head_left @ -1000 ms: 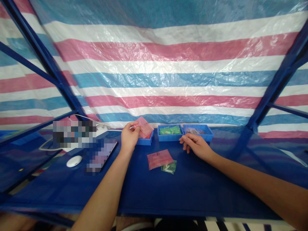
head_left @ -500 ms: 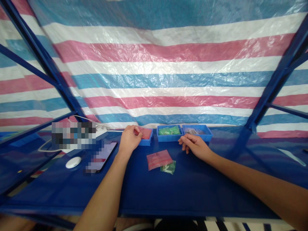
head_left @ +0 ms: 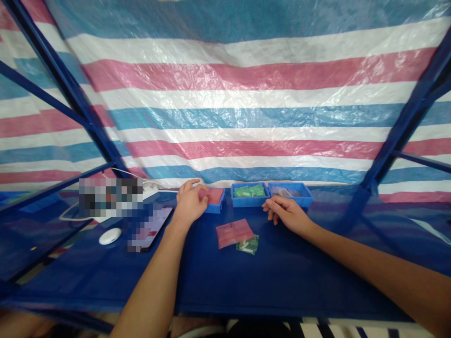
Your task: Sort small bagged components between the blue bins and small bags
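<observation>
My left hand (head_left: 189, 203) lies at the leftmost small blue tray (head_left: 222, 201). Its thumb touches the pink bags (head_left: 214, 195) inside and its fingers are lifted apart, gripping nothing. My right hand (head_left: 287, 213) rests on the blue table (head_left: 246, 281) with loosely curled, empty fingers, just in front of the middle tray (head_left: 249, 202) of green packets (head_left: 249, 191) and the right tray (head_left: 300, 202). Between my hands a pink bag (head_left: 233, 233) lies flat on the table, with a green packet (head_left: 248, 245) at its lower right corner.
A white mouse (head_left: 110, 235) and a phone (head_left: 151, 229) lie left of my left arm, with a white cable (head_left: 150, 184) behind them. Striped plastic sheeting (head_left: 246, 103) closes the back. Blue frame bars (head_left: 398, 131) slant down on both sides.
My left hand lowered the pink bag it held up into the leftmost tray and loosened its fingers from it. My right hand stayed where it was.
</observation>
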`<state>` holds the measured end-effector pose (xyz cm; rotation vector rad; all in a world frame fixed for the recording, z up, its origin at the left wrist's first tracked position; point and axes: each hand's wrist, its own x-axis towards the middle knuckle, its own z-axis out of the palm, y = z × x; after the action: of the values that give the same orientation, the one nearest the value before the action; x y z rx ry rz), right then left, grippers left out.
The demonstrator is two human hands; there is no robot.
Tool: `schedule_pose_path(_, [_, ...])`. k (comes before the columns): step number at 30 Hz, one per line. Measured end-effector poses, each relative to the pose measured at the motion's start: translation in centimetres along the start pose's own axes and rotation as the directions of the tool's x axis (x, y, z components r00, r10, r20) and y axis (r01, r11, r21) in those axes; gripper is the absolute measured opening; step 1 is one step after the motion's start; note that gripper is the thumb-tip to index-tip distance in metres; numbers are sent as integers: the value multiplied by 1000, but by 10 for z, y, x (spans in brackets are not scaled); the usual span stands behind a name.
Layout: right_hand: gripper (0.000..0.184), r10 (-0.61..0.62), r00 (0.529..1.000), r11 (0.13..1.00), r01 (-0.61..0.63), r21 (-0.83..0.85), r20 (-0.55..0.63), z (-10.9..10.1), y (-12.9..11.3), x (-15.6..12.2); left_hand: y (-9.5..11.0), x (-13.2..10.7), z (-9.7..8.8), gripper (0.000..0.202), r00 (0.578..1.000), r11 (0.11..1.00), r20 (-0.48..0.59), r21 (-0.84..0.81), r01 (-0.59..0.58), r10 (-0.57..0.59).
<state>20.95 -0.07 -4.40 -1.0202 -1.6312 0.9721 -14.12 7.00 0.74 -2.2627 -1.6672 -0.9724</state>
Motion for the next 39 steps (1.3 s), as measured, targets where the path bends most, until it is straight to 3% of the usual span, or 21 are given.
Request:
schedule_pose_path(3, [48,3,1000,1000,-3,-1,0,1,0,0,9,0,-1,31,985,986,77,-80,-150,156])
schedule_pose_path(6, [49,8,1000,1000,-8,8,4,2,0,0,14,-1,0,31,958,964,161,-162,-210,235])
schedule_pose_path(15, [47,-13,1000,1000,13,-12,18,4,-3,-1,18,-8,1,52,951,973,233,-156,-167,201])
schedule_pose_path(22, [39,-122,990,973,134,-186,76,7,-14,-9,16,-16,3,65,923,983,338,-78,-168,185])
schedule_pose_path(24, [33,-209,968,937,238,-255,136,8,-21,-12,17,-18,3,69,910,984,375,-61,-165,176])
schedule_pose_path(27, [28,-331,901,860,411,-304,282,8,-30,-15,18,-20,2,75,896,987,414,-51,-153,160])
schedule_pose_path(33, [55,-393,748,747,599,-289,536,9,-31,-17,18,-21,2,74,891,985,422,-56,-160,169])
schedule_pose_path(35, [56,-397,727,733,619,-283,560,9,-29,-17,17,-21,2,70,885,985,431,-66,-162,174])
schedule_pose_path(39, [71,-385,735,739,608,-291,558,9,-28,-17,14,-21,2,62,887,984,426,-81,-158,178])
